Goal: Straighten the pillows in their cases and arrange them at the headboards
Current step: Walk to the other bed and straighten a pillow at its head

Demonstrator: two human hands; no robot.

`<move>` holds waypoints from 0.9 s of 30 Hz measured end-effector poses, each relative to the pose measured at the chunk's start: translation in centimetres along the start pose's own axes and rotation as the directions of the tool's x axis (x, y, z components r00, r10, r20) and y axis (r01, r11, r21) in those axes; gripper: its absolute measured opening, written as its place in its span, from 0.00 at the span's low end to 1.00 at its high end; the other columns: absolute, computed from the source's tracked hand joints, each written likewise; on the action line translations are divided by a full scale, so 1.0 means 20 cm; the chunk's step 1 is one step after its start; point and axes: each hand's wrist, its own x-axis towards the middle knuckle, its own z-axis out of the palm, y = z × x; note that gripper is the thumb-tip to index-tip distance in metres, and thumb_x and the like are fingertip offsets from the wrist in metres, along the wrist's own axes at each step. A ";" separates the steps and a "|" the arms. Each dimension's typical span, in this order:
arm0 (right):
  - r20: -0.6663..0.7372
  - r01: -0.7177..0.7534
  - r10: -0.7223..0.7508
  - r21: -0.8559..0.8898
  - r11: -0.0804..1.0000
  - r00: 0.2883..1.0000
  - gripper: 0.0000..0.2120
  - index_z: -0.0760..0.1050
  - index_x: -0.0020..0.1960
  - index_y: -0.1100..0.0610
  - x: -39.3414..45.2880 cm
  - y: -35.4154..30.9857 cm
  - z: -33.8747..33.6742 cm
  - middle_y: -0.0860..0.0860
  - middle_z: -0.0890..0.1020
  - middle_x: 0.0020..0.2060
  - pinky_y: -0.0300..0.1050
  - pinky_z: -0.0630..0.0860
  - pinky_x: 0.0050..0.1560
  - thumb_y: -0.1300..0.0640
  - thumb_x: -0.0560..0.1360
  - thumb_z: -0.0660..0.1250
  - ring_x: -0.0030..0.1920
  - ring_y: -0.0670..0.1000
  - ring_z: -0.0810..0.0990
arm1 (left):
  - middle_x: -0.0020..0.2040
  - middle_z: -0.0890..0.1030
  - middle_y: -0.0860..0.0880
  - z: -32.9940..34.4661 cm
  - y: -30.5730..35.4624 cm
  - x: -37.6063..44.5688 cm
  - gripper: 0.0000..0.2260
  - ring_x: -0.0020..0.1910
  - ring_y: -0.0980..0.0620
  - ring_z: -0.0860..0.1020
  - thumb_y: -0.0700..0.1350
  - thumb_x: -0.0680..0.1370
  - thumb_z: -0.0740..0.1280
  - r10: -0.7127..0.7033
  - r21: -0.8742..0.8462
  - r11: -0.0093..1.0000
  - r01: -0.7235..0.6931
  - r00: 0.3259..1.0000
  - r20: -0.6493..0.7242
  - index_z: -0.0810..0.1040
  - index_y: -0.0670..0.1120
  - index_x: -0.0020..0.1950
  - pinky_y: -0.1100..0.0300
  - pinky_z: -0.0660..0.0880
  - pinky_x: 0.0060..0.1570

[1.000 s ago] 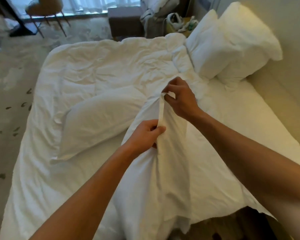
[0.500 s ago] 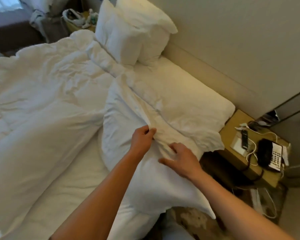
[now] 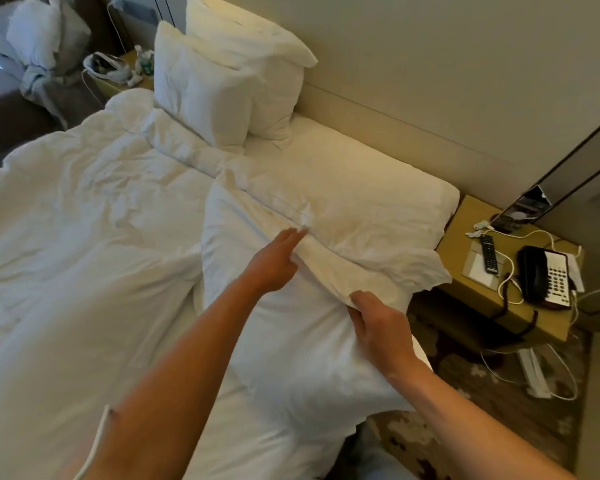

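Note:
A white pillow (image 3: 291, 348) in its case lies flat on the near corner of the bed, its loose case flap (image 3: 368, 268) folded across it toward the headboard (image 3: 395, 133). My left hand (image 3: 274, 261) has straight fingers that touch the flap's fold. Lower on the same fold, my right hand (image 3: 378, 323) rests flat on the pillow, fingertips at the flap's edge. Two more white pillows (image 3: 205, 88) (image 3: 257, 60) stand upright against the headboard on the far side.
A rumpled white duvet (image 3: 84, 209) covers the left of the bed. To the right stands a nightstand (image 3: 465, 233) with a black phone (image 3: 544, 275), a remote (image 3: 488, 252) and cables. Cables also trail on the carpet (image 3: 534, 375). A far nightstand (image 3: 118, 74) holds clutter.
The pillow went from held up by its case opening to lying flat on the bed. My left hand let go its pinch and straightened; my right hand slid down the fold.

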 end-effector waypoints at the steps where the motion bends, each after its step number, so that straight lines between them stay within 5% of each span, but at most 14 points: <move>1: 0.008 0.018 -0.018 -0.006 1.000 1.000 0.05 0.81 0.54 0.58 0.02 0.01 -0.01 0.52 0.84 0.42 0.52 0.80 0.31 0.57 0.81 0.70 0.34 0.55 0.83 | 0.77 0.69 0.47 -0.01 -0.02 0.03 0.25 0.70 0.46 0.73 0.41 0.80 0.64 -0.006 0.052 0.999 0.002 0.997 0.081 0.69 0.52 0.77 0.49 0.73 0.68; 3: 0.015 0.045 -0.045 -0.012 0.999 0.999 0.05 0.81 0.56 0.57 0.07 0.02 -0.05 0.52 0.85 0.44 0.51 0.81 0.33 0.57 0.81 0.70 0.36 0.55 0.84 | 0.64 0.78 0.44 -0.04 -0.05 0.05 0.14 0.63 0.42 0.77 0.44 0.82 0.64 -0.008 0.120 0.993 -0.005 0.994 0.107 0.80 0.46 0.66 0.49 0.75 0.63; 5: 0.015 0.066 -0.066 -0.021 0.998 0.998 0.06 0.81 0.56 0.57 0.12 0.03 -0.08 0.52 0.85 0.44 0.50 0.81 0.33 0.58 0.81 0.71 0.37 0.55 0.84 | 0.56 0.81 0.45 -0.06 -0.08 0.02 0.11 0.55 0.43 0.80 0.45 0.82 0.64 -0.003 0.085 0.996 0.004 1.000 -0.007 0.84 0.43 0.59 0.49 0.77 0.56; 8: 0.013 0.064 -0.063 -0.053 0.997 0.998 0.06 0.81 0.57 0.57 0.21 0.03 -0.13 0.53 0.86 0.46 0.52 0.81 0.34 0.56 0.81 0.70 0.38 0.58 0.85 | 0.46 0.83 0.48 -0.10 -0.12 -0.03 0.08 0.47 0.46 0.81 0.46 0.82 0.65 0.000 -0.014 1.000 -0.002 0.990 -0.144 0.83 0.45 0.51 0.52 0.78 0.48; 12: -0.061 0.063 -0.071 -0.113 0.992 0.996 0.06 0.81 0.55 0.58 0.34 0.00 -0.22 0.53 0.85 0.44 0.52 0.79 0.32 0.55 0.82 0.69 0.38 0.59 0.84 | 0.32 0.73 0.56 -0.17 -0.06 -0.07 0.10 0.36 0.47 0.77 0.45 0.82 0.64 -0.006 -0.079 0.997 -0.019 0.953 -0.304 0.74 0.50 0.40 0.56 0.68 0.35; 18: -0.230 -0.056 0.027 -0.121 0.991 0.973 0.08 0.81 0.51 0.57 0.60 0.03 -0.50 0.54 0.85 0.44 0.43 0.65 0.38 0.53 0.82 0.67 0.42 0.60 0.83 | 0.34 0.77 0.51 -0.34 0.23 -0.07 0.09 0.35 0.49 0.76 0.44 0.81 0.63 0.013 -0.137 0.987 -0.079 0.905 -0.426 0.78 0.46 0.42 0.55 0.72 0.35; 27: -0.191 0.062 -0.077 -0.082 0.995 0.979 0.12 0.78 0.41 0.52 1.11 0.32 -1.00 0.49 0.81 0.37 0.48 0.69 0.34 0.48 0.81 0.66 0.38 0.56 0.79 | 0.38 0.82 0.49 -0.46 0.72 0.11 0.09 0.38 0.50 0.79 0.47 0.81 0.64 -0.035 -0.174 0.982 -0.071 0.843 -0.538 0.80 0.47 0.43 0.51 0.78 0.42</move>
